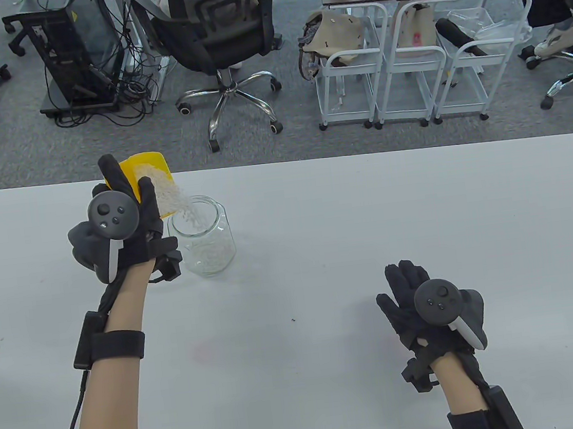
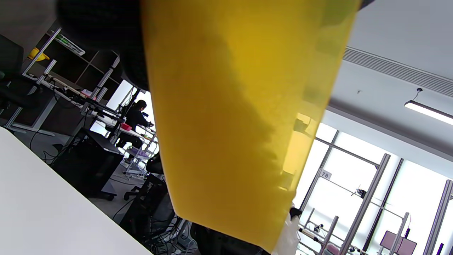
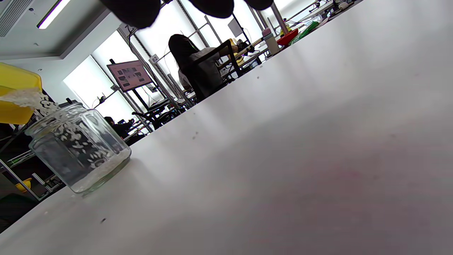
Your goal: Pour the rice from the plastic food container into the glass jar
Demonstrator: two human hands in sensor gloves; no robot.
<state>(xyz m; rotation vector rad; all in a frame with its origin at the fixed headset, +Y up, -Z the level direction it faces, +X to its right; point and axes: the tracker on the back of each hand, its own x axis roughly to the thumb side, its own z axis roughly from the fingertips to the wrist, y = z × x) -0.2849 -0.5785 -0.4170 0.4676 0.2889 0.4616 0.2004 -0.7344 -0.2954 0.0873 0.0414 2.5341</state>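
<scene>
My left hand (image 1: 126, 212) grips a yellow plastic container (image 1: 150, 173), tilted over the mouth of a clear glass jar (image 1: 206, 244). White rice (image 1: 179, 201) streams from the container's edge into the jar, and a layer of rice lies on the jar's bottom. The container (image 2: 233, 117) fills the left wrist view, with rice showing as a dark mass through its wall. The right wrist view shows the jar (image 3: 78, 148) upright on the table with rice falling in from the container (image 3: 16, 95). My right hand (image 1: 412, 298) lies open on the table at the front right, holding nothing.
The white table (image 1: 350, 228) spreads wide between the jar and my right hand. Beyond its far edge stand an office chair (image 1: 220, 41), a computer stand (image 1: 77, 57) and white wire carts (image 1: 394, 68).
</scene>
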